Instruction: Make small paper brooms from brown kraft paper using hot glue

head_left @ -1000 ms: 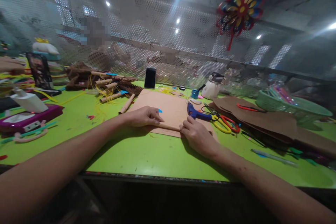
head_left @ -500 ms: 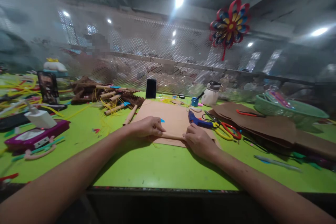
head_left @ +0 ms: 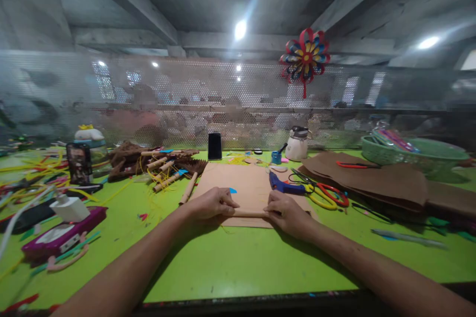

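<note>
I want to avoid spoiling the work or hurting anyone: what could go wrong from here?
The roll could skew or spring open if the left hand and right hand press unevenly on it. The glue gun lies just beyond the right hand; if hot, it might burn the fingers or mark the sheet under it.

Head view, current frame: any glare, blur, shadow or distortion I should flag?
Head view: the large ceiling light flares with a bluish streak; the scene behind the perforated screen is hazy; the green basket looks soft and stretched near the edge; soft shadows fall on the green table below left hand and right hand.
</note>
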Motion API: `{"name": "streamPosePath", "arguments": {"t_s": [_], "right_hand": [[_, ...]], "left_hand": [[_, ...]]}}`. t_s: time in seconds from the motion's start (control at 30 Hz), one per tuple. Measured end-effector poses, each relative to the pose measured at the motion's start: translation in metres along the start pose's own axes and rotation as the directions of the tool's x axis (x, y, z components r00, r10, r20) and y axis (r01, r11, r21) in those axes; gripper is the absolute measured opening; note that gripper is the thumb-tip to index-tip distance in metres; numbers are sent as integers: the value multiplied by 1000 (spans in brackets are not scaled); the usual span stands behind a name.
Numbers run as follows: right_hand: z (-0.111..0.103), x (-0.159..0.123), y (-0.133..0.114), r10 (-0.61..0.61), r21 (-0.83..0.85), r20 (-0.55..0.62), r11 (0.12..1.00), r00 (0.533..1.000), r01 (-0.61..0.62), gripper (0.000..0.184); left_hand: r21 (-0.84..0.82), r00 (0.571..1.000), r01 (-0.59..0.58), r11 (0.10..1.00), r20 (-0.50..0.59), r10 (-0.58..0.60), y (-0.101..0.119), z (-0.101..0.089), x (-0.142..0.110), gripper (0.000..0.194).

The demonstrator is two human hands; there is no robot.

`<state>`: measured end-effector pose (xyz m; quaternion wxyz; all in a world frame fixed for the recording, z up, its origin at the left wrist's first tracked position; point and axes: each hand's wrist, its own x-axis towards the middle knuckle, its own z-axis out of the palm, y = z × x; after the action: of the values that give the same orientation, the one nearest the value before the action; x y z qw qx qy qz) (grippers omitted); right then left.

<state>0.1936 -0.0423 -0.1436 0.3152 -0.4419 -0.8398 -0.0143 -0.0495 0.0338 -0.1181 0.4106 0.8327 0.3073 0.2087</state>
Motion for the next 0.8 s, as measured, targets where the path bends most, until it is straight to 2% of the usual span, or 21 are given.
{"name": "streamPosePath", "arguments": {"t_s": [0.37,0.43,0.5,0.57,0.67,0.73,0.8], "right_hand": [[3,2,1,65,2,-13,998,998,-65,14],[-2,8,2,86,5,48,996,995,-86,11],[-10,18,1,107,4,163,994,981,-109,8],[-20,30,0,120,-9,293,992,948,-123,6],[-30,45,-4,131,-24,431,991,893,-134,8],[-31,51,-6,154,-19,467,986,870,-165,12],[-29,51,-8,185,-20,459,980,869,-198,17]], "left_hand": [[78,999,-8,997,50,5,-4,-7,3,20],[24,1000,3,1000,26,-4,-6,-5,3,20],[-45,1000,8,999,0,-9,-8,-3,3,18],[-79,1000,4,997,1,-4,-9,-1,3,17],[-42,999,3,999,43,-1,-10,-3,5,18],[8,998,-3,1000,68,2,-9,-7,6,20],[51,996,-10,999,88,6,-9,-10,6,22]]}}
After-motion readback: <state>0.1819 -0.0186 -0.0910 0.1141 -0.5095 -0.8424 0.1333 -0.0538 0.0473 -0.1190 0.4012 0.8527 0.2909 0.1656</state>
